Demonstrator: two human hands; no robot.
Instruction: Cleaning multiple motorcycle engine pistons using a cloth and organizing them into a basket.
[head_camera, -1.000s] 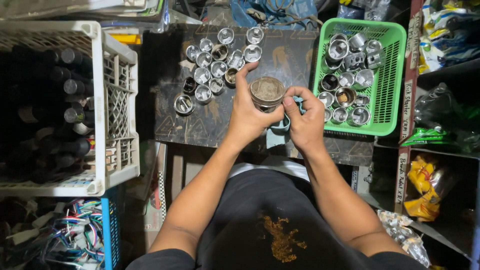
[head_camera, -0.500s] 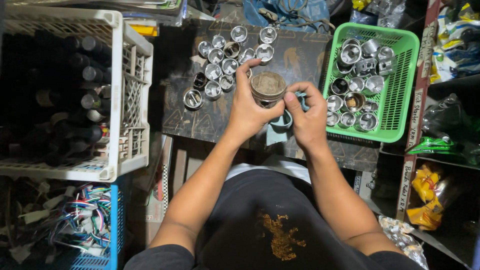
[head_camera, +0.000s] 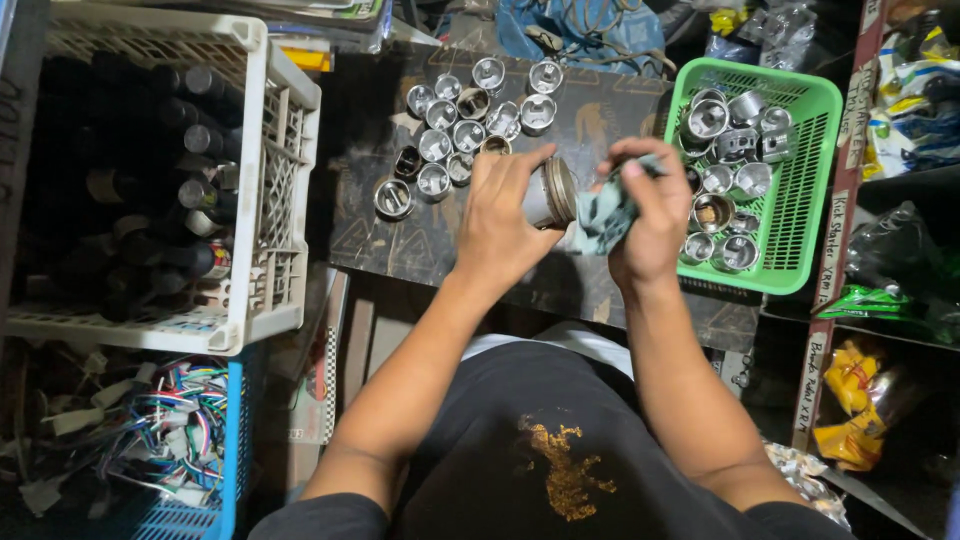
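Note:
My left hand grips a metal piston, tipped on its side with its crown facing right. My right hand presses a grey-green rag against the piston's crown. Both hands hover over a dark worn board. Behind them on the board stand several more metal pistons in a loose cluster. To the right sits a green plastic basket with several pistons in it.
A white plastic crate full of dark cylindrical parts stands at the left. Below it, a blue crate holds bundled coloured wires. Shelves with packaged goods line the right side. Blue cloth lies at the back.
The piston was held upright with its open end up; now it lies tipped sideways. My right hand has brought the rag up against its crown. The view has shifted slightly.

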